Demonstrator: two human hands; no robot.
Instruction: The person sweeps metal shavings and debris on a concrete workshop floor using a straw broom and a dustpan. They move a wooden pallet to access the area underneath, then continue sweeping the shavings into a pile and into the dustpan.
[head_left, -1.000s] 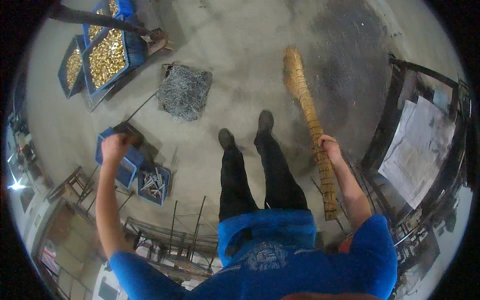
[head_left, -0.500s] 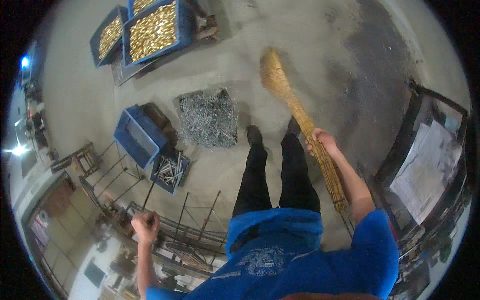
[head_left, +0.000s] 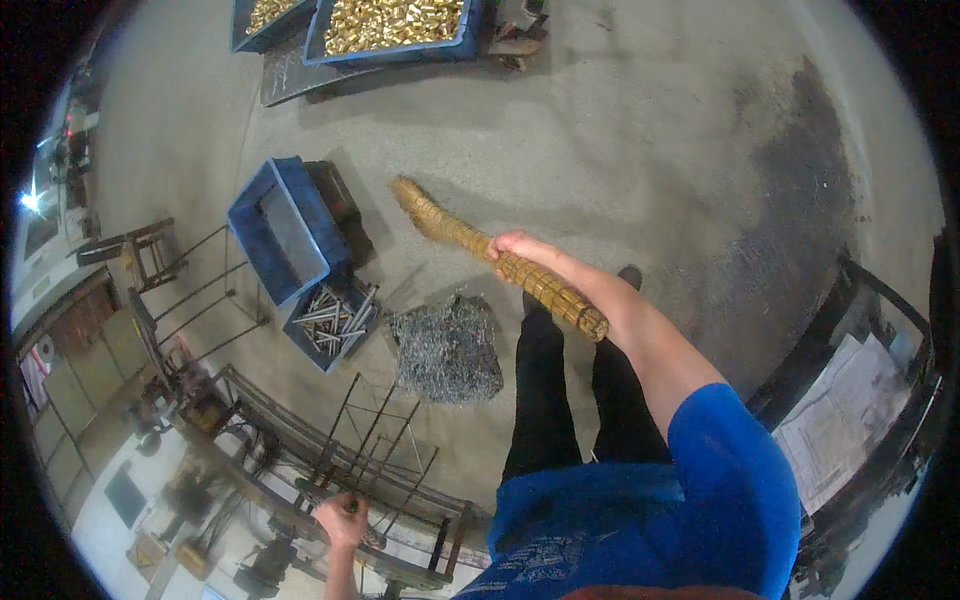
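Note:
My right hand (head_left: 512, 246) is closed around the middle of a straw broom (head_left: 555, 292). The broom's bristle end points to the far left, low over the floor, and its bound butt lies along my forearm. At the lower left, my left hand (head_left: 342, 518) is closed in a fist by a metal rack. Something dark shows in the fist, too small to name. A squarish heap of silvery metal shavings (head_left: 445, 350) lies left of my legs, with a dark edge along its far side. What bears the heap is hidden.
An empty blue crate (head_left: 285, 232) and a smaller blue bin (head_left: 337, 325) of metal rods stand left of the shavings. Blue crates of brass-coloured parts (head_left: 390, 22) are at the far side. Dark metal racks (head_left: 370, 440) run along the lower left; a paper-covered stand (head_left: 840, 420) is at right.
The broom has swung left and now lies slantwise across my front. The shavings heap has come nearer to me relative to the blue crates. My left fist has moved right and closer in.

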